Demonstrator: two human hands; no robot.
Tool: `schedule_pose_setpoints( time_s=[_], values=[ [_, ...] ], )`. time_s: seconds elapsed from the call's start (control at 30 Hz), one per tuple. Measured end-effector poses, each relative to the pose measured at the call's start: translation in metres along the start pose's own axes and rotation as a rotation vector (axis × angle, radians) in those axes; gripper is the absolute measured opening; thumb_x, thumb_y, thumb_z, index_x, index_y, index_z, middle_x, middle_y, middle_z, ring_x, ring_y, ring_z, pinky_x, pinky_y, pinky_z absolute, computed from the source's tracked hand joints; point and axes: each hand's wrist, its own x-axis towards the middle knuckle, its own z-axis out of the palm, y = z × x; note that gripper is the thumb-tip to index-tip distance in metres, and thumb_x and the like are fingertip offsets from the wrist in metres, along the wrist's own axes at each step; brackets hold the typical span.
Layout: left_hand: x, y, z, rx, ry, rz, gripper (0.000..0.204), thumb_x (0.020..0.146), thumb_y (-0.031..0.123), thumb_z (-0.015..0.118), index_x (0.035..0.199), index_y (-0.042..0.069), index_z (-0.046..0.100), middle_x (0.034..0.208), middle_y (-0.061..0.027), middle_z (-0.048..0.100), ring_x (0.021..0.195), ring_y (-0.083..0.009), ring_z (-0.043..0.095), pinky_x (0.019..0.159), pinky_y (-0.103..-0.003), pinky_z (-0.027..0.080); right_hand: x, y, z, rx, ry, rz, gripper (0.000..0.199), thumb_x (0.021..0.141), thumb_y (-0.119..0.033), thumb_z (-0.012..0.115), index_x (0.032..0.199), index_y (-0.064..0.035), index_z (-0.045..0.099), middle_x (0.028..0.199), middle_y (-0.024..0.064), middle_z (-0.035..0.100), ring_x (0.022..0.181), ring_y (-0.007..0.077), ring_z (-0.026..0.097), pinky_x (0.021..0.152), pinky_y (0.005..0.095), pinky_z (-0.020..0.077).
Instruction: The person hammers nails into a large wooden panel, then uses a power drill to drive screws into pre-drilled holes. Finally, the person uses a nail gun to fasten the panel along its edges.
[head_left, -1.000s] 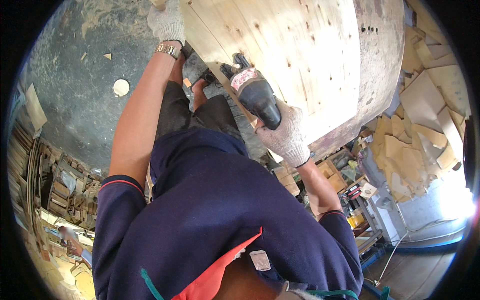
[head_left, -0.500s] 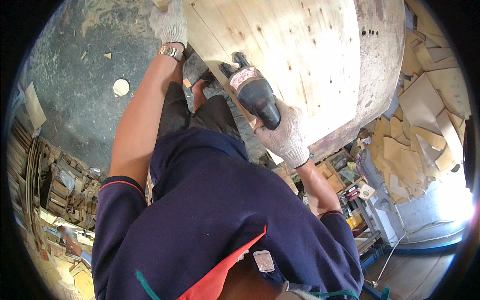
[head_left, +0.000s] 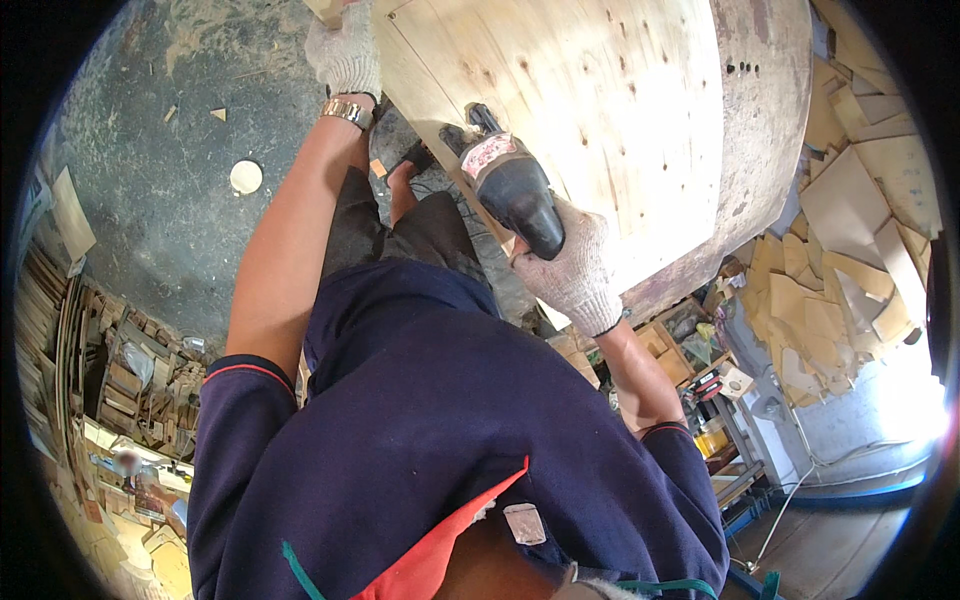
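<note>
My right hand (head_left: 578, 265), in a white knitted glove, is closed round the rear of a black handheld power tool (head_left: 520, 205) shaped like a jigsaw. It rests at the left edge of a large pale plywood sheet (head_left: 620, 130); its working end is hidden beneath its body. A thin line runs along the sheet near that edge. At the top of the view my left hand (head_left: 342, 60), also gloved, grips a pale piece of wood (head_left: 326, 10) beside the sheet's far left corner. The far part of that piece is out of view.
Beneath the plywood lies a worn wooden tabletop (head_left: 765, 110). Stacked offcuts (head_left: 820, 300) fill the right side, and wood strips (head_left: 135, 390) lie at the left. A round disc (head_left: 246, 177) and small scraps lie on the grey floor (head_left: 190, 240). A cable (head_left: 785, 510) hangs at lower right.
Almost nothing differs. My left hand and forearm sit slightly lower and further right in the view; the tool keeps nearly the same place on the sheet.
</note>
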Motion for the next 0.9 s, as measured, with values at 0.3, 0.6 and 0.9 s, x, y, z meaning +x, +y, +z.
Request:
schedule_pose_setpoints(
  time_s=[0.3,0.6,0.9],
  values=[
    [-0.008,-0.004,-0.007,0.091,-0.016,0.078,0.066,0.092,0.055,0.078,0.117,-0.005,0.069,0.103,-0.0133,0.075,0.089,-0.0221,0.07,0.081,-0.037,0.054,-0.005,-0.005,-0.005,0.038,0.008,-0.019,0.025,0.076,-0.012,0.072,0.094,0.0037,0.068,0.065,0.0157,0.066,0.06,0.0263,0.071,0.064,0.0377,0.0557],
    [-0.008,-0.008,-0.011,0.238,0.012,-0.006,0.068,0.091,0.06,0.076,0.107,-0.006,0.073,0.095,-0.0154,0.077,0.083,-0.0231,0.071,0.077,-0.038,0.055,-0.003,-0.007,-0.006,-0.021,0.026,-0.033,0.024,0.076,-0.013,0.072,0.095,0.0023,0.07,0.065,0.0157,0.067,0.061,0.0247,0.072,0.065,0.0365,0.0559],
    [-0.02,0.0,-0.011,0.231,-0.015,0.018,0.071,0.09,0.062,0.076,0.109,-0.006,0.071,0.095,-0.0148,0.076,0.086,-0.0219,0.07,0.079,-0.039,0.054,-0.008,-0.009,-0.01,-0.045,0.003,-0.002,0.024,0.077,-0.015,0.073,0.094,0.0023,0.069,0.063,0.0147,0.066,0.06,0.024,0.071,0.064,0.036,0.0551]
  ],
)
